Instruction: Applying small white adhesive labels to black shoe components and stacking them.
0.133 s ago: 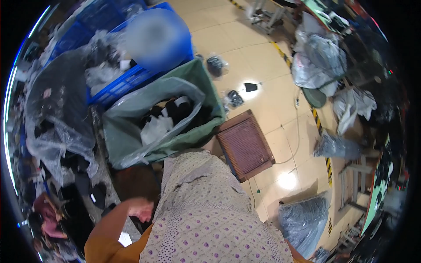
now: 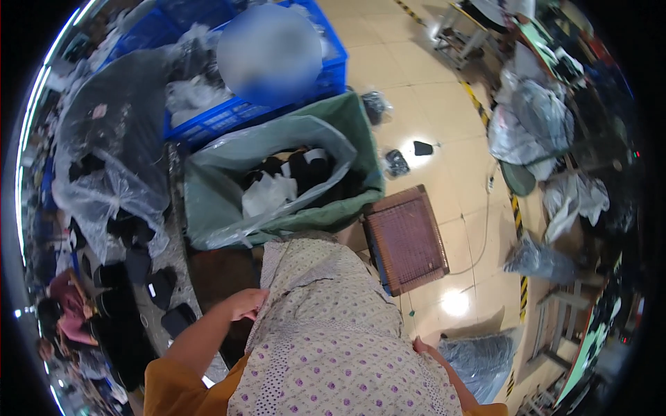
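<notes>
Pale cloth apron with small purple flowers and dots (image 2: 326, 347) covers the front of the person and lies between the two hands, with its edges beside the fingers of each. The left hand (image 2: 246, 304) is at the left edge of this apron, its fingers are bent and partly closed, and the fingertips seem to touch the cloth; whether they pinch it, one cannot tell. The right hand (image 2: 423, 345) is at the opposite edge, only partly visible, so one cannot tell how far it is open or if it grips the fabric

Ahead of the left hand stands a green rectangular fabric bin (image 2: 208, 215), with a translucent plastic liner (image 2: 334, 139) that surrounds black pieces and a crumpled white plastic bag (image 2: 270, 197). Farther beyond the same hand is a blue plastic crate (image 2: 215, 132). To its left lies a black padded piece (image 2: 179, 320). Ahead of the right hand is a brown rectangular seat with woven top (image 2: 407, 239), and just to its right lies a grey bundle in clear plastic (image 2: 479, 357)
</notes>
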The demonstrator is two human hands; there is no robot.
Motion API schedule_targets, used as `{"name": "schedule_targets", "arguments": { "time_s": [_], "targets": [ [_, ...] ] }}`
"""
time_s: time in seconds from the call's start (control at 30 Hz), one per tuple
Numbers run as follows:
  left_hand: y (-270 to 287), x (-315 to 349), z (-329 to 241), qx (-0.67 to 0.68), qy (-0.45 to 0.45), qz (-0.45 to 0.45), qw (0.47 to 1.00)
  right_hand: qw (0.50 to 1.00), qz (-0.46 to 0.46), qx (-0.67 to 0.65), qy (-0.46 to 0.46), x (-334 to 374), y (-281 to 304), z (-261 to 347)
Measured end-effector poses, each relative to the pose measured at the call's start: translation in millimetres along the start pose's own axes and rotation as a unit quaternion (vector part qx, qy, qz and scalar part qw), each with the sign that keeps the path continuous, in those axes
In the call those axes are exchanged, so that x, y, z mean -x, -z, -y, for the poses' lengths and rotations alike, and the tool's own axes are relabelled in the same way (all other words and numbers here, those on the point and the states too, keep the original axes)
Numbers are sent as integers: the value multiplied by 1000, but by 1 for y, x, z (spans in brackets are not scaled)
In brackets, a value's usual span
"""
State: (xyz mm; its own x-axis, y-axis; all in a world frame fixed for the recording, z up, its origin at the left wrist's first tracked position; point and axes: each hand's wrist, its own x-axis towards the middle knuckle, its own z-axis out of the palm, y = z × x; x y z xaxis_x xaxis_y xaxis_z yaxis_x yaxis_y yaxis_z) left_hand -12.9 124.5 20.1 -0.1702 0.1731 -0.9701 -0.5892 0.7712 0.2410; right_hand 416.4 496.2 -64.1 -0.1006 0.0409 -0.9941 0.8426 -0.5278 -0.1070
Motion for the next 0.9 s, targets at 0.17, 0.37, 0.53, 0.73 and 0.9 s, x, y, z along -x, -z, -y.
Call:
{"name": "schedule_targets", "arguments": {
  "time_s": [0.17,0.37,0.53,0.73,0.9],
  "targets": [
    [-15,-19,59,-132,-109,-148,974,962,89,153,207,48,-55,104],
    [22,-44,193,-254,61,-132,956,985,6,-70,157,67,-101,199],
    [-19,-3,204,3,21,-138,990,769,-191,574,208,-18,-117,228],
    [-133,4,387,-137,-299,-192,925,516,-158,823,179,-78,-172,277],
    [-204,-31,353,-108,291,-94,946,84,-26,979,182,-105,-171,313]
  ]
}}
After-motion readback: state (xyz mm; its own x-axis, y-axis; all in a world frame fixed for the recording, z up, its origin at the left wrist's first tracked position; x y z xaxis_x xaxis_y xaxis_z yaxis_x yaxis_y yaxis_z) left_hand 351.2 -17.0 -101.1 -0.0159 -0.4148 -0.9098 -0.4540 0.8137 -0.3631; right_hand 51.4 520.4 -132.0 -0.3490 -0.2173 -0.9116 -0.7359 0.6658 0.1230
